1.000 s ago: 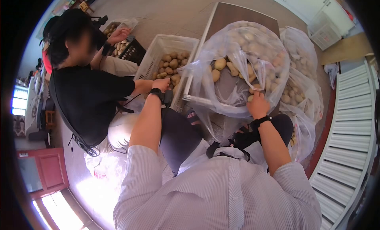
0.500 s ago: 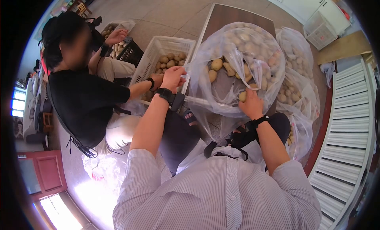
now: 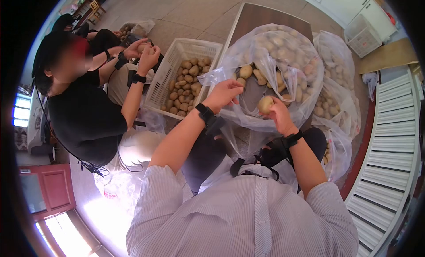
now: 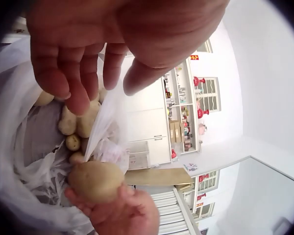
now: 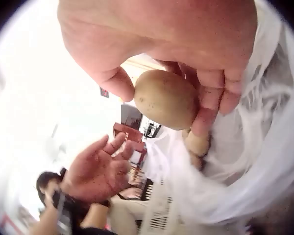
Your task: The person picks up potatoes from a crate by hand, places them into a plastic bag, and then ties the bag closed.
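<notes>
My right hand (image 3: 282, 116) holds a potato (image 3: 265, 105) over the near edge of the clear plastic bag (image 3: 248, 117). In the right wrist view the thumb is on one side of the potato (image 5: 166, 99) and the fingers on the other. Left of it, my left hand (image 3: 225, 95) hovers at the bag's left side, its fingers loosely bent with nothing in them. More potatoes (image 3: 246, 71) lie inside the open mouth of the bag, and many show through its plastic.
A white crate (image 3: 155, 91) of potatoes stands on the left. Beside it a seated person (image 3: 88, 120) in black handles something with both hands. Other filled bags (image 3: 327, 102) stand right of the low table (image 3: 270, 18). A white slatted rack (image 3: 385, 155) is at the far right.
My right hand has lifted a potato from the bag. My left hand has swung from over the crate rightward to the bag. The other person's hands have moved up from the crate.
</notes>
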A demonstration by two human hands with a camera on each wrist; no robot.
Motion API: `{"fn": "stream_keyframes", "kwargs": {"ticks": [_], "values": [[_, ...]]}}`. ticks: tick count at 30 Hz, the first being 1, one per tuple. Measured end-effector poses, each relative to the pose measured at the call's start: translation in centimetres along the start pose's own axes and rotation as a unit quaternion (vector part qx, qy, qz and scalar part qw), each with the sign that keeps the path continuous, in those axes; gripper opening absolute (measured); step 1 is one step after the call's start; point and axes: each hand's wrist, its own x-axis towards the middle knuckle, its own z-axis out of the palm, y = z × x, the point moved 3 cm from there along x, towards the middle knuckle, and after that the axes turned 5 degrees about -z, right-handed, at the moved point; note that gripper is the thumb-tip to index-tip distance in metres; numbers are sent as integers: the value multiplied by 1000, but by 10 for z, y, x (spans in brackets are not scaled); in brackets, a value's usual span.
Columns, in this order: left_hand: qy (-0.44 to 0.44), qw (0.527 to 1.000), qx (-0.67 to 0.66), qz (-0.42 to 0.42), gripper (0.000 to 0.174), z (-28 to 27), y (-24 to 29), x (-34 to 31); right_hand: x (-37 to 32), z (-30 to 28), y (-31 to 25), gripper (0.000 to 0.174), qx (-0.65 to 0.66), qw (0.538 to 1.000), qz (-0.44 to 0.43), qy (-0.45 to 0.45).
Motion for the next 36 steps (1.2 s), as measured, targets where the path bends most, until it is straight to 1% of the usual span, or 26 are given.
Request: {"fn": "stream_keyframes", "kwargs": {"ticks": [1,2,3,4,6,7,8,9,10,12,13,15,19,21,23,24,25,26,28,29,31,32,34,35,36], "values": [[1,1000,1,-1,35,2,-1,1,0,7,2,45,222,970,89,-35],[-23,1000,21,7,37,5,-4,3,2,7,4,45,223,970,89,-36],[-46,998,41,15,39,8,-6,5,3,11,6,45,264,956,100,-74],[-45,998,41,13,39,8,-9,7,5,14,8,46,304,939,112,-111],[-77,994,67,24,46,13,-13,7,7,22,10,47,320,932,125,-118],[-77,994,68,23,46,14,-15,7,7,26,12,48,334,924,137,-124],[-87,991,95,46,49,15,-16,8,7,29,12,48,335,924,137,-125],[-98,985,123,68,52,17,-17,8,7,32,13,48,335,922,155,-117],[-98,985,124,68,52,18,-18,9,6,34,13,49,334,920,173,-109],[-131,978,137,91,56,23,-18,9,7,37,12,51,323,921,185,-118],[-131,978,137,91,56,23,-18,9,7,39,12,52,312,921,197,-125],[-172,976,110,76,59,26,-16,7,6,40,12,53,302,923,203,-122],[-153,975,120,103,60,26,-15,4,5,41,10,57,282,926,224,-116],[-185,975,86,85,59,25,-14,3,5,42,11,58,267,930,224,-115],[-194,975,67,82,60,24,-14,2,6,44,12,60,251,935,223,-115],[-204,975,47,78,61,24,-14,2,7,45,13,60,222,942,225,-115],[-203,975,46,78,61,23,-14,2,8,46,14,60,193,948,228,-115],[-199,977,43,67,60,22,-14,1,7,48,11,60,192,947,227,-117],[-190,979,40,56,60,17,-12,0,6,53,6,56,175,954,227,-93],[-184,981,33,45,59,17,-11,0,7,55,6,56,175,953,226,-98],[-171,984,28,34,58,16,-9,-3,8,55,5,51,133,964,216,-84],[-155,987,1,39,58,15,-7,-4,8,56,5,51,134,963,216,-91],[-119,991,-48,42,56,13,-5,-5,9,52,7,46,91,973,200,-67],[-115,991,-48,42,56,11,-5,-4,9,50,9,46,91,973,199,-72],[-89,993,-60,52,53,6,-4,-2,9,47,10,45,80,975,199,-62]]}}
